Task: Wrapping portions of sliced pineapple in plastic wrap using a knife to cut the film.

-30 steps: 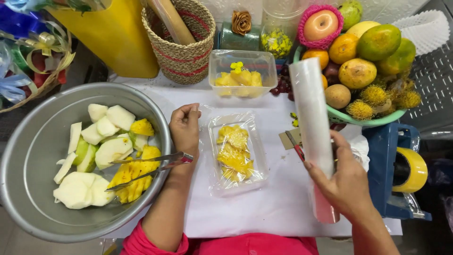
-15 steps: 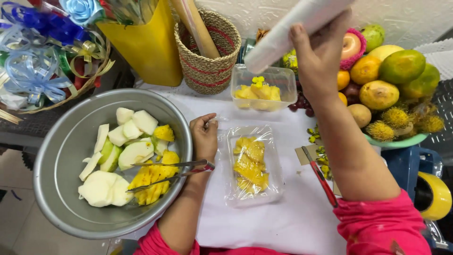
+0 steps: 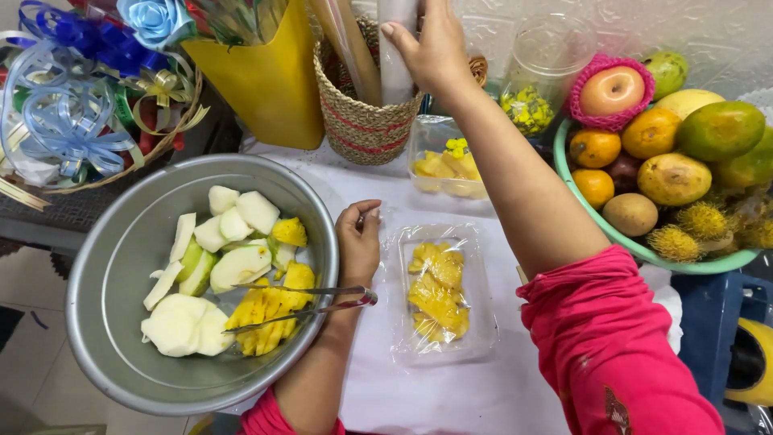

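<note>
My right hand point(image 3: 431, 44) is stretched out to the back and grips a white roll point(image 3: 396, 60) that stands in a woven basket point(image 3: 362, 121). My left hand point(image 3: 358, 242) rests with curled fingers on the white table cover, touching the left edge of a clear plastic tray point(image 3: 439, 294) wrapped in film and filled with yellow pineapple pieces. Metal tongs point(image 3: 302, 306) lie across the rim of the steel bowl point(image 3: 121, 266) just below that hand.
The steel bowl holds pale fruit slices and pineapple. A second clear tub of pineapple point(image 3: 443, 161) stands behind the tray. A green bowl of whole fruit point(image 3: 668, 161) is at right, a ribbon basket point(image 3: 80, 113) at left, a yellow container point(image 3: 270, 80) behind.
My right hand carried the white roll from over the table up and back, and now sets it in the woven basket. My left hand stayed beside the tray.
</note>
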